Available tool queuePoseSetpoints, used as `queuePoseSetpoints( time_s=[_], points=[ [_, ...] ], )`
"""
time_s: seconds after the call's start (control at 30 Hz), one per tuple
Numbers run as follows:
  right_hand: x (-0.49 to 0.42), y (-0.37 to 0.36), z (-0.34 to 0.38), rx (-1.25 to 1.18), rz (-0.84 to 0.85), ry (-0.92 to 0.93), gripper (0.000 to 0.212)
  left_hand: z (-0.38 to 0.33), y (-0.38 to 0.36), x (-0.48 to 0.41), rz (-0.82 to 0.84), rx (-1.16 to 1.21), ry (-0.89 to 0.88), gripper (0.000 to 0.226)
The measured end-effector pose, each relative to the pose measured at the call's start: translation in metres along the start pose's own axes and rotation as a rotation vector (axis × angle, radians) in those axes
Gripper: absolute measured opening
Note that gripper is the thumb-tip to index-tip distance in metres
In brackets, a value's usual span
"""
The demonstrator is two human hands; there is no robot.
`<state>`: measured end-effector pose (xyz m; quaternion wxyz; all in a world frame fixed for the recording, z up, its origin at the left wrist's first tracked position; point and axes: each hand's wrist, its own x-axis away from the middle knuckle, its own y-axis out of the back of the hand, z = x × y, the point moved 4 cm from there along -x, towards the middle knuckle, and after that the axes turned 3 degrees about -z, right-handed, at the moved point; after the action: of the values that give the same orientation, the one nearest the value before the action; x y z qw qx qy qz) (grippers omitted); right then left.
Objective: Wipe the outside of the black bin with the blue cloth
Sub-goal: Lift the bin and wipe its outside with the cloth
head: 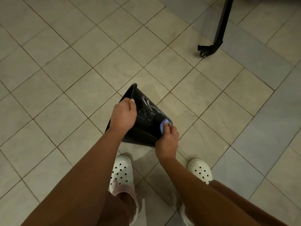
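The black bin [143, 126] is tipped on its side above the tiled floor, its rim pointing left and its narrow base to the right. My left hand [123, 115] grips the rim at the bin's upper left edge. My right hand [168, 141] presses the blue cloth [163, 126] against the bin's outer wall near the base. Wet streaks shine on the wall just above the cloth. Most of the cloth is hidden under my fingers.
A black furniture leg with a caster [211, 48] stands at the upper right. My feet in white perforated clogs [121, 175] [201, 171] are planted just below the bin. Beige tiled floor [65, 79] surrounds everything.
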<state>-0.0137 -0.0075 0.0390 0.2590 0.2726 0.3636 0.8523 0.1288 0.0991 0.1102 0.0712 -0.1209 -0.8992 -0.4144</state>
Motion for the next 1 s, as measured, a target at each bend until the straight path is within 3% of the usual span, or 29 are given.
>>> queuePoseSetpoints(
  time_s=[0.2,0.33,0.47,0.6,0.77,1.0],
  points=[
    [-0.022,-0.001,0.032,-0.001,-0.007,0.215,0.065,0.003,0.002,0.003,0.006,-0.003,0.001,0.034],
    [-0.041,0.004,-0.004,0.024,0.137,0.036,0.070,0.000,-0.001,0.003,0.015,-0.014,-0.031,0.034],
    [-0.015,0.005,-0.008,0.005,0.051,-0.090,0.069,-0.003,-0.004,0.002,0.034,-0.041,-0.045,0.034],
    [0.002,-0.006,0.017,-0.038,-0.051,0.039,0.070,0.003,0.001,0.002,0.016,-0.035,0.005,0.031],
    [-0.030,-0.004,0.014,-0.025,0.011,0.258,0.062,0.007,0.003,0.002,0.029,0.007,0.060,0.033],
    [-0.011,-0.005,-0.019,-0.073,0.048,0.038,0.065,0.010,0.004,-0.003,0.001,-0.004,0.064,0.033]
  ],
)
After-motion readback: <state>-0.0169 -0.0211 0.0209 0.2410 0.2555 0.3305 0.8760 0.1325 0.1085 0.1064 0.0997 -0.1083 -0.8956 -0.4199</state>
